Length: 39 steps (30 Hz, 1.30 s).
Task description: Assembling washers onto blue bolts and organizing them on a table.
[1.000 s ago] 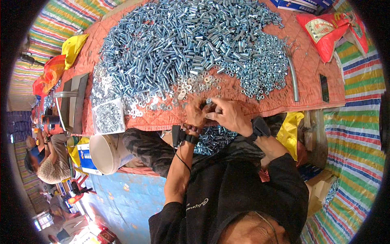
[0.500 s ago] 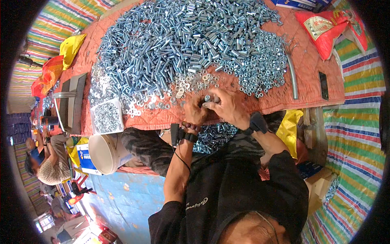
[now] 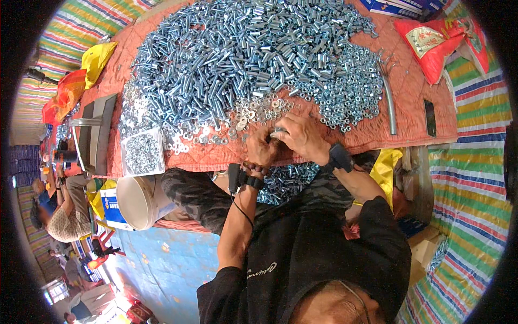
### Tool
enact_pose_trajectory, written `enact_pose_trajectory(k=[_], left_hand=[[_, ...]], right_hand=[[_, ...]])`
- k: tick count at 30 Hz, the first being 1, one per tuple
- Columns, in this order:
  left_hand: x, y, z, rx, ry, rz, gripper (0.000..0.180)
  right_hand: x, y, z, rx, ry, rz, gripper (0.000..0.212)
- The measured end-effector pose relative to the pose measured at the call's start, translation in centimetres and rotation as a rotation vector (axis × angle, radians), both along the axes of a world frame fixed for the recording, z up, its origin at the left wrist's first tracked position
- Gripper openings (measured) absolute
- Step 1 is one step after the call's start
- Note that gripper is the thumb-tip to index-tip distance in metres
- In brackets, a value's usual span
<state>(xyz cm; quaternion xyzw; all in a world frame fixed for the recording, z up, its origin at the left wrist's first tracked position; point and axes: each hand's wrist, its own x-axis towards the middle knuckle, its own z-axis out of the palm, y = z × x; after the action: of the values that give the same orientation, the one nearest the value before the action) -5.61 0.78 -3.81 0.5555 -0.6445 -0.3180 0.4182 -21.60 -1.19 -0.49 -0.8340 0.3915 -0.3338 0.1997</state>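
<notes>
My left hand [image 3: 261, 149] is closed around a small metal fastener [image 3: 277, 131], at the front edge of the cloth-covered table. The fingers of my right hand [image 3: 303, 139] pinch its upper end; most of it is hidden, so its exact kind does not show. Just beyond my hands lie loose flat washers [image 3: 249, 110]. A large heap of zinc-coloured metal sleeves and bolts [image 3: 226, 59] spreads behind them, with a mass of hex nuts [image 3: 348, 102] on its right side.
A white tray of small washers [image 3: 142, 154] sits at the table's left front, beside a metal stand [image 3: 100, 132]. Below it is a white bucket [image 3: 137, 202]. More fasteners [image 3: 286, 183] lie over my lap. A metal tube [image 3: 389, 108], a phone [image 3: 429, 117] and a red bag [image 3: 429, 46] are at right.
My right fingers have closed further over the top of the fastener, covering the end that showed before. The view has shifted slightly. The person at far left has moved a little.
</notes>
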Motion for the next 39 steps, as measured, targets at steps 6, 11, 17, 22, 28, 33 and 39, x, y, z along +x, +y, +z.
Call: enact_pose_trajectory(k=[6, 11, 17, 22, 28, 33, 39], left_hand=[[0.1, 0.2, -0.4, 0.002, -0.06, 0.001, 0.013], [-0.4, -0.2, -0.2, -0.033, -0.049, 0.001, 0.012], [1.1, -0.7, -0.5, -0.168, -0.102, -0.017, 0.022], [-0.5, -0.1, -0.3, -0.061, -0.147, -0.118, 0.045], [-0.2, 0.4, -1.0, -0.097, 0.082, -0.044, 0.034], [0.1, 0.1, -3.1, -0.015, 0.002, -0.045, 0.038], [-1.4, -0.6, -1.9, -0.102, 0.086, -0.007, 0.026]], right_hand=[[-0.1, 1.2, 0.5, 0.237, 0.015, -0.177, 0.033], [0.4, 1.1, 1.2, 0.157, -0.143, -0.258, 0.032], [1.0, 0.1, 2.0, 0.062, 0.08, -0.043, 0.019], [-1.4, -0.3, 2.3, 0.082, 0.177, 0.044, 0.026], [-0.5, -1.1, 2.7, 0.02, 0.036, 0.292, 0.023], [0.5, -0.1, 4.2, 0.179, 0.133, 0.114, 0.021], [0.2, -0.5, 1.9, 0.061, 0.038, -0.111, 0.019]])
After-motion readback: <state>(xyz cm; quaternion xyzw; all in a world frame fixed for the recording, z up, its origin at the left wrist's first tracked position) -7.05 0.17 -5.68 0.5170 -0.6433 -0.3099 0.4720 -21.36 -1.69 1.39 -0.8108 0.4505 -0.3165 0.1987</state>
